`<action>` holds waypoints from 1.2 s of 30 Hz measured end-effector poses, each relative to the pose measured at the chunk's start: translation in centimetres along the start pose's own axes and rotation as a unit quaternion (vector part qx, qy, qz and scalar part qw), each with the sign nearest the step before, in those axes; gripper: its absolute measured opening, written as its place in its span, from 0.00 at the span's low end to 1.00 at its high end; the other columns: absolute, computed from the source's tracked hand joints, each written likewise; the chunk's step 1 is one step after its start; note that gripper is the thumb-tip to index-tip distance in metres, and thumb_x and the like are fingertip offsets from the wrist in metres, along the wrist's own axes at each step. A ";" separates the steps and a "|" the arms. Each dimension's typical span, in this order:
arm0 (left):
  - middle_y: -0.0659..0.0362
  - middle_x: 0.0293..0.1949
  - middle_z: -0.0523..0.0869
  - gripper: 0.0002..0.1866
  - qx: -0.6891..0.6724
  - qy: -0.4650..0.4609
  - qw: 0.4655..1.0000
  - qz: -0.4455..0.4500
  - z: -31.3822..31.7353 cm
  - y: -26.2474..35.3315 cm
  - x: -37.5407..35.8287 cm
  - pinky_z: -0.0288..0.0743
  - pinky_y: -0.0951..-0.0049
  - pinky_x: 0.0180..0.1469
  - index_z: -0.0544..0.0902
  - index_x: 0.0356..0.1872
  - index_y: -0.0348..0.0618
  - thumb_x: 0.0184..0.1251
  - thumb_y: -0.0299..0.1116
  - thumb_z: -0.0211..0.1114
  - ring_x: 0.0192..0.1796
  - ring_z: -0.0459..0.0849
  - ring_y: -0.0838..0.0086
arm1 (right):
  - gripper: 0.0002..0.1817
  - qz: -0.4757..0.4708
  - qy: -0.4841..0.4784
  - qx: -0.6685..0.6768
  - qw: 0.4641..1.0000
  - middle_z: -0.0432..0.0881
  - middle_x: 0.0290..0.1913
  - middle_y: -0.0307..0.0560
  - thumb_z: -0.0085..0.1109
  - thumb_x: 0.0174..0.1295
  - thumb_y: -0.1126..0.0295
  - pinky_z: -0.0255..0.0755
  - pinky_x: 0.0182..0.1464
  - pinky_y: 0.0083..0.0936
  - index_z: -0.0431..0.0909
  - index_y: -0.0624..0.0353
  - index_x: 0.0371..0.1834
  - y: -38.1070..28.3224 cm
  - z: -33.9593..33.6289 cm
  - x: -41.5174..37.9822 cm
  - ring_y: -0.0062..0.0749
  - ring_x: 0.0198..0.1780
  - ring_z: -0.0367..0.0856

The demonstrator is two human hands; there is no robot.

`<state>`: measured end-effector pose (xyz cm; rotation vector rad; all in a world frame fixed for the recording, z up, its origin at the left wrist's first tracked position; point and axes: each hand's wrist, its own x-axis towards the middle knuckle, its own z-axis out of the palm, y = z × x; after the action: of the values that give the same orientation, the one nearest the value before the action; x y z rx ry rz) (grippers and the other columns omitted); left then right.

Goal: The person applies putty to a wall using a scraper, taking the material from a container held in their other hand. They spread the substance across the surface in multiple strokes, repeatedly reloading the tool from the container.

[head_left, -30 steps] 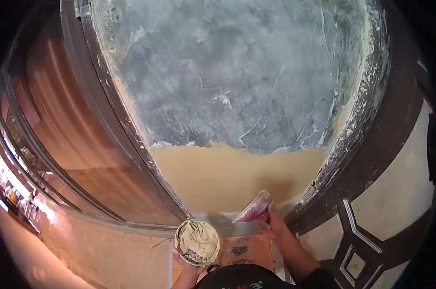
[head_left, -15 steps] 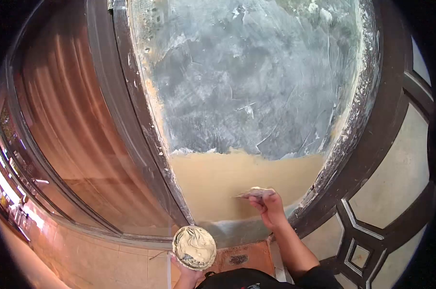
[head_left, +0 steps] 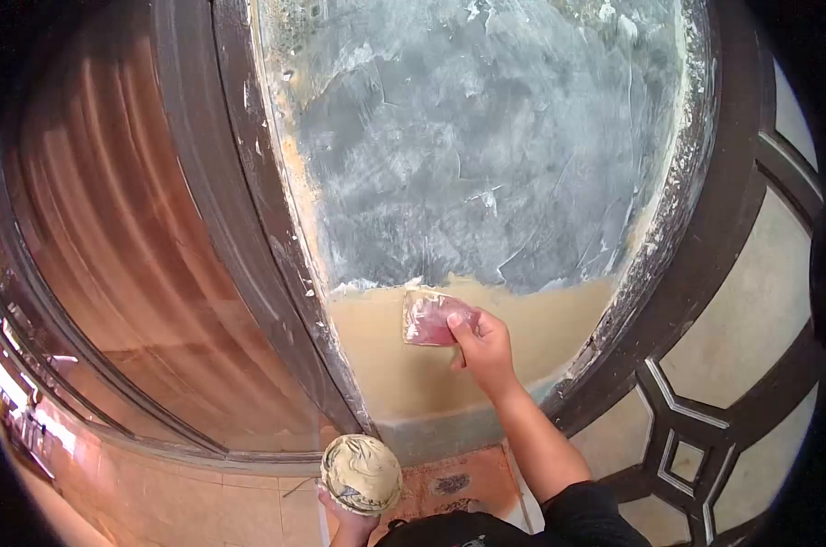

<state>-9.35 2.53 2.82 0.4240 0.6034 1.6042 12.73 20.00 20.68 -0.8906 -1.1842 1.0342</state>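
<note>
My right hand [head_left: 484,345] pinches a flat reddish putty scraper [head_left: 433,319], its blade smeared with pale filler. The scraper lies against the wall, close to the upper edge of a smooth beige band of putty [head_left: 376,365]. Above that band the wall [head_left: 467,164] is rough grey with whitish streaks. Low in the view, my left hand [head_left: 347,518] holds up a round tub [head_left: 362,473] filled with creamy beige putty. Most of the left hand's fingers are hidden behind the tub.
A dark wooden frame [head_left: 258,201] with chipped paint borders the wall on the left, beside a glass pane with a brown curtain [head_left: 112,210]. Dark panelled woodwork [head_left: 696,301] stands on the right. Below lies a tiled floor [head_left: 249,501] with an orange-red patch [head_left: 467,488].
My right hand has moved up and left with the scraper, whose blade now shows broadside instead of edge-on. The tub in my left hand has shifted slightly left in view.
</note>
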 end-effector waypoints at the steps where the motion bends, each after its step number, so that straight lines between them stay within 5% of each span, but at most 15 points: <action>1: 0.56 0.71 0.65 0.46 0.001 -0.001 1.000 -0.004 -0.4 0.1 0.1 0.59 0.48 0.69 0.61 0.72 0.55 0.61 0.74 0.32 0.70 0.65 0.53 | 0.17 -0.003 0.011 -0.010 1.000 0.83 0.33 0.40 0.59 0.67 0.62 0.67 0.17 0.16 0.80 0.66 0.48 0.1 0.1 0.2 0.14 0.18 0.71; 8: 0.54 0.69 0.67 0.46 0.022 0.020 0.999 -0.040 -1.9 1.0 0.8 0.62 0.49 0.68 0.62 0.72 0.53 0.61 0.74 0.30 0.68 0.67 0.54 | 0.15 0.001 0.135 -0.049 0.990 0.80 0.29 0.37 0.56 0.68 0.63 0.62 0.15 0.14 0.79 0.64 0.47 0.7 -3.9 -0.9 0.12 0.17 0.68; 16: 0.54 0.69 0.67 0.47 0.000 -0.012 0.998 -0.067 -2.7 1.1 2.0 0.62 0.50 0.68 0.62 0.71 0.52 0.61 0.75 0.27 0.69 0.66 0.54 | 0.13 0.043 0.026 -0.031 0.998 0.81 0.32 0.36 0.53 0.70 0.64 0.67 0.18 0.16 0.79 0.62 0.47 -1.6 2.3 -1.3 0.14 0.18 0.69; 23: 0.57 0.69 0.66 0.47 0.061 -0.023 0.998 -0.013 -2.4 2.3 1.4 0.59 0.53 0.70 0.62 0.71 0.53 0.61 0.74 0.27 0.70 0.65 0.58 | 0.16 0.012 0.138 0.015 0.990 0.80 0.31 0.36 0.52 0.71 0.61 0.66 0.17 0.14 0.78 0.62 0.52 0.0 -4.9 -1.9 0.15 0.17 0.71; 33: 0.57 0.70 0.65 0.46 0.095 -0.038 0.994 -0.039 -4.7 1.7 1.7 0.57 0.52 0.71 0.61 0.72 0.53 0.62 0.74 0.27 0.70 0.64 0.57 | 0.18 0.004 0.041 -0.037 0.998 0.82 0.35 0.37 0.51 0.71 0.59 0.62 0.17 0.13 0.78 0.62 0.52 1.2 -0.4 -0.2 0.13 0.20 0.71; 36: 0.57 0.71 0.64 0.45 0.022 -0.051 0.998 -0.037 -5.9 1.6 1.6 0.55 0.54 0.72 0.59 0.72 0.51 0.64 0.73 0.26 0.70 0.63 0.58 | 0.18 0.023 0.159 -0.034 0.986 0.80 0.31 0.36 0.51 0.72 0.58 0.61 0.16 0.15 0.76 0.60 0.55 1.6 -5.5 -0.9 0.13 0.16 0.65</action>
<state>-14.31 3.26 -1.04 0.5078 0.5712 1.4924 17.81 19.52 18.01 -1.0967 -0.9380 0.8535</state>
